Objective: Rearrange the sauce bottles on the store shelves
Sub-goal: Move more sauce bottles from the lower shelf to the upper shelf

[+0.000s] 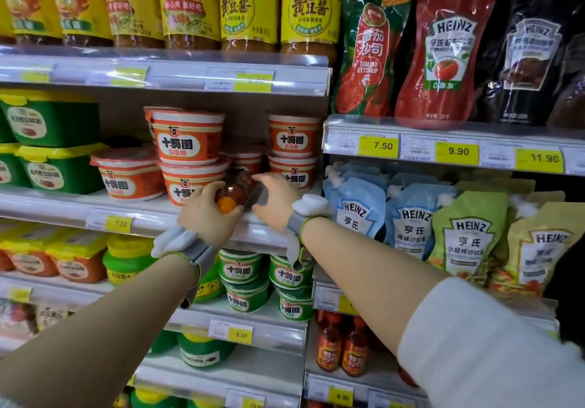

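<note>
Far left of the second shelf (47, 205): green tubs with yellow lids (60, 168), stacked two high. Next over, orange-and-white sauce cups (186, 141), stacked in twos near the shelf's front edge, one single cup (128, 173) left of them. Left hand (210, 214) is curled around a dark red sauce bottle (235, 190) with an orange cap (226, 206), cap pointing out toward the camera, bottle lying tipped at the front edge in the gap between the cup stacks. Right hand (275, 200) is on the bottle's right side, fingers bent over the top of it; can't tell how firmly it grips. Grey wrist straps (196, 254) with white pads on both forearms. Further right on the same shelf, another orange cup stack (292, 146) at the shelf's right end. Adjacent bay, right: ketchup pouches (443, 50) on the upper shelf, yellow price tags (456, 151) on its front rail, pale blue and green Heinz pouches (408, 217) below.
</note>
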A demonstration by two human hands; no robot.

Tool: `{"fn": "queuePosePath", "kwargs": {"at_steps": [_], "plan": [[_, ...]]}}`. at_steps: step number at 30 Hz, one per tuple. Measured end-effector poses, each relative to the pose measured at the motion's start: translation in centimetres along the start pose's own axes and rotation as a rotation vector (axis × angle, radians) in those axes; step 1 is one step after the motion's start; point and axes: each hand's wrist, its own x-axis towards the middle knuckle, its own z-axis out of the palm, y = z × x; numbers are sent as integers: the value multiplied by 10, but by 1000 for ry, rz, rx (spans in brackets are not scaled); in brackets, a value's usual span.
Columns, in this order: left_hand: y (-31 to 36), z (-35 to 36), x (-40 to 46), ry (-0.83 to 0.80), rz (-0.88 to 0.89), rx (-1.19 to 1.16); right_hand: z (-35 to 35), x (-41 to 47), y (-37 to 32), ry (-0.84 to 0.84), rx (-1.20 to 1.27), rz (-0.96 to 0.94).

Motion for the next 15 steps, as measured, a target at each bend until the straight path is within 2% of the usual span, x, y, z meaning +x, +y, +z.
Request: {"fn": "queuePosePath", "kwargs": {"at_steps": [6,15], "plan": [[0,2,-1,35,1,-14,6,13,-11,-68,-21,6],[-3,0,-1,-20,141,-17,-1,17,-19,-131,-49,-37]]}}
